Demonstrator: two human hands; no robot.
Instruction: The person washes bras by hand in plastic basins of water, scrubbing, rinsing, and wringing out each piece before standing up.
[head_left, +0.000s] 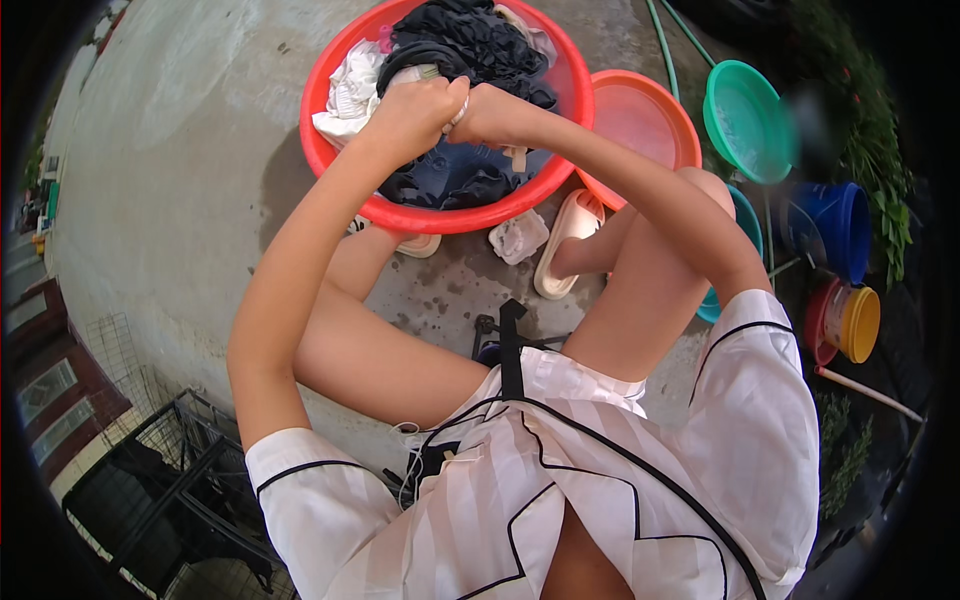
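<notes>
Both of my hands meet over a large red plastic basin (480, 220). My left hand (420, 105) and my right hand (495, 116) are closed, knuckle to knuckle, on a pale, wet piece of cloth (517, 157); a little of it shows between them, and one end hangs below the hand on the right. Most of the cloth is hidden in the fists. Dark wet clothes (480, 45) are heaped in the basin behind my hands, with white clothes (356, 86) at the left side. Dark cloth also lies in the water nearest me.
A coral basin (649, 120) stands right of the red one, and a green basin (750, 120) is farther right with hoses nearby. Blue (851, 232) and yellow buckets (862, 324) stand by the plants. A small clear container (519, 236) sits between my slippered feet.
</notes>
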